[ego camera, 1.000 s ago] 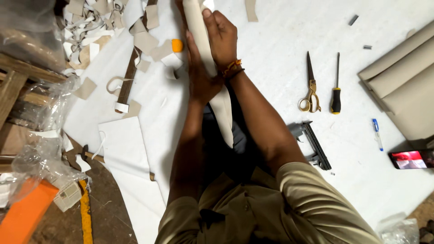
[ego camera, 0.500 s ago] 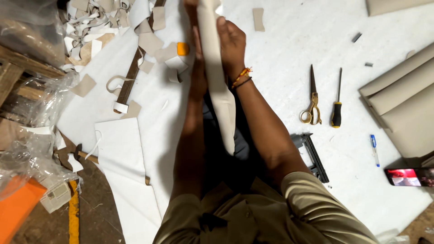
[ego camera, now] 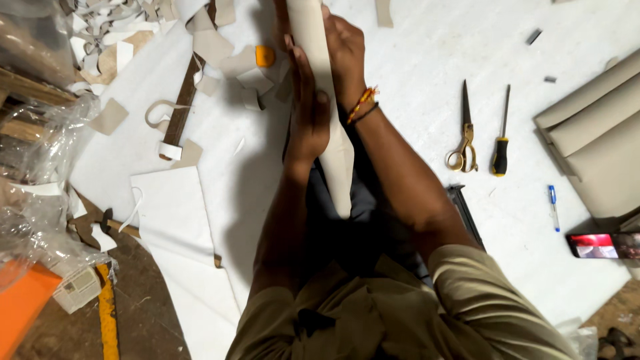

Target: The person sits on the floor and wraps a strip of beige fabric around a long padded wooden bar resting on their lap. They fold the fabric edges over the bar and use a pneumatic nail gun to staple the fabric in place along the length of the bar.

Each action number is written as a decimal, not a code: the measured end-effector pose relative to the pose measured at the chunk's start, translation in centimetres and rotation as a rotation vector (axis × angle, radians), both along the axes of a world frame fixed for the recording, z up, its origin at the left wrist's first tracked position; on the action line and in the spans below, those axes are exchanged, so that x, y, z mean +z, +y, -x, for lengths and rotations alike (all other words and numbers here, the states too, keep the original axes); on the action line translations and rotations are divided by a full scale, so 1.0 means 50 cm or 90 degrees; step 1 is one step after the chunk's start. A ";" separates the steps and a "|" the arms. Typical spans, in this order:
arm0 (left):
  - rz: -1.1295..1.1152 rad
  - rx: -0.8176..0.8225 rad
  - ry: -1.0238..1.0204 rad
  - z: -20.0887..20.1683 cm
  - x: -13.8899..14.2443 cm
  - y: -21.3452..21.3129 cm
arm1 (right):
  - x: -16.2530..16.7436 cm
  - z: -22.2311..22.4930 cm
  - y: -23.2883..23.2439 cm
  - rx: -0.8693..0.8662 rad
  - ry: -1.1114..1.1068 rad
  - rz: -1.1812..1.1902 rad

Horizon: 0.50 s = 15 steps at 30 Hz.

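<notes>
A long beige padded strip [ego camera: 333, 140] stands between my two hands, running from the top edge down toward my lap. My left hand [ego camera: 305, 110] presses flat against its left side, fingers straight. My right hand [ego camera: 345, 57] wraps its right side higher up; an orange and black thread band circles that wrist. Both forearms reach forward over my dark lap.
Gold-handled scissors [ego camera: 464, 137], a black and yellow screwdriver [ego camera: 500, 143] and a blue pen [ego camera: 553, 207] lie to the right on the white sheet. A phone [ego camera: 600, 245] and beige cushions [ego camera: 593, 133] sit far right. Beige scraps [ego camera: 213, 47], a wooden ruler [ego camera: 181, 110] and plastic wrap [ego camera: 40, 173] lie left.
My hands and the strip have slid slightly lower in view as my head moved closer. The grip on the strip is the same.
</notes>
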State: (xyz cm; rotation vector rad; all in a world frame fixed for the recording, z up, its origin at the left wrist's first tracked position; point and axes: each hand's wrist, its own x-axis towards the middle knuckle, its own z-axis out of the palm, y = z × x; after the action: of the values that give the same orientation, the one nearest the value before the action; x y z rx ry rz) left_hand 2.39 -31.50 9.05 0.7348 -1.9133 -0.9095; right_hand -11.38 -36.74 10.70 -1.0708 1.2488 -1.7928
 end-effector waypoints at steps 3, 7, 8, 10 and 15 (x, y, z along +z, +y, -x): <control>0.010 0.004 0.003 -0.001 -0.016 -0.012 | 0.016 -0.002 -0.005 0.161 -0.152 0.000; -0.154 -0.096 0.217 -0.007 -0.043 -0.069 | 0.029 -0.015 -0.011 0.089 -0.002 0.047; -0.169 -0.116 0.257 -0.008 -0.048 -0.086 | 0.027 -0.017 -0.011 0.053 0.050 0.093; -0.209 -0.146 0.337 -0.015 -0.056 -0.104 | 0.013 -0.019 -0.008 0.024 0.072 0.103; -0.025 -0.029 0.099 -0.005 -0.055 -0.093 | -0.050 -0.010 -0.030 0.106 0.008 0.097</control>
State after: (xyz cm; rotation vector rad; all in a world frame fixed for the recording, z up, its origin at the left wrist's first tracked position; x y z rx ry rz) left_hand 2.66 -36.13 6.30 0.6270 -1.7863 -1.0048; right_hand -10.87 -38.25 8.22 -1.2352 1.0119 -1.7767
